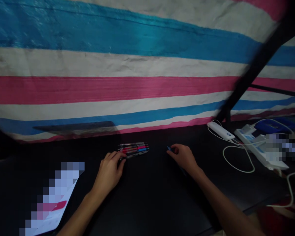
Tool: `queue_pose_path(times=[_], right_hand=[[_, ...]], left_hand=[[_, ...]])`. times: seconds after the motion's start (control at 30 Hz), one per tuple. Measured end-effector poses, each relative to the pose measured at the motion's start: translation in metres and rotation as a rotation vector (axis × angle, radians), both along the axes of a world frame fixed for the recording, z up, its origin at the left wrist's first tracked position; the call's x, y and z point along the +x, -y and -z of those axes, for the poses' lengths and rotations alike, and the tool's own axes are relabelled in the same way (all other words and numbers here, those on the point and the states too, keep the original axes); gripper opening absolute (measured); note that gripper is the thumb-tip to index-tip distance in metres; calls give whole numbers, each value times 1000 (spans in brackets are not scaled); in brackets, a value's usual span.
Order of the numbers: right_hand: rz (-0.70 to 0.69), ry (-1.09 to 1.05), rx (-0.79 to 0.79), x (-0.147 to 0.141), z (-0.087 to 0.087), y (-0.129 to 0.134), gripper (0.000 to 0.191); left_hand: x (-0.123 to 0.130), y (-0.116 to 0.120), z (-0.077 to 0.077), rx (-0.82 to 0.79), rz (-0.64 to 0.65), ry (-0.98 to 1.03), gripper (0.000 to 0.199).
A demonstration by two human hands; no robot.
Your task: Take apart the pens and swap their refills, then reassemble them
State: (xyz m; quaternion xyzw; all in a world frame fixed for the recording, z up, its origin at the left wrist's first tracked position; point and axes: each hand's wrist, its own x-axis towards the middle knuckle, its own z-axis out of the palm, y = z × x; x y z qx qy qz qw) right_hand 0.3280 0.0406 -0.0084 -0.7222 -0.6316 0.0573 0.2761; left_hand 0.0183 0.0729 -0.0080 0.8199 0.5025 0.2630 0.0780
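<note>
Left hand [112, 167]: curled at the left end of parallel slim plastic red, blue and grey pens [139, 150]; pinch unclear.
Right hand [184, 157]: pinches a slim blue-tipped pen [168, 148], right of them.
Row care: light fingertips best keep it parallel.

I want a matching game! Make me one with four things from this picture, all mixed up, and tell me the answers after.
Things:
1. Left hand
2. Right hand
3. Power strip
4. Striped sheet

Clues:
A. White, lying to the right of both hands
B. At the near-left end of the pens
C. Pink, blue and white, behind the dark table
D. Pinching a slim blue-tipped thing

Right pairs: 1-B, 2-D, 3-A, 4-C
</note>
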Motion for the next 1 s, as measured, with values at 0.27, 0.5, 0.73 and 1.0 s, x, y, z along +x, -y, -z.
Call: queue_pose_path(times=[0.27,0.5,0.73,1.0], right_hand=[[-217,-146,203,-26,-11,13,14],[-545,-292,87,-65,-19,33,22],[-617,-476,71,-84,-22,44,16],[-570,-561,120,-87,-20,45,8]], left_hand=[[8,10,-13,-193,46,257,18],[25,25,-21,-546,173,555,24],[42,44,-25,-606,301,608,14],[45,48,-26,-491,285,529,13]])
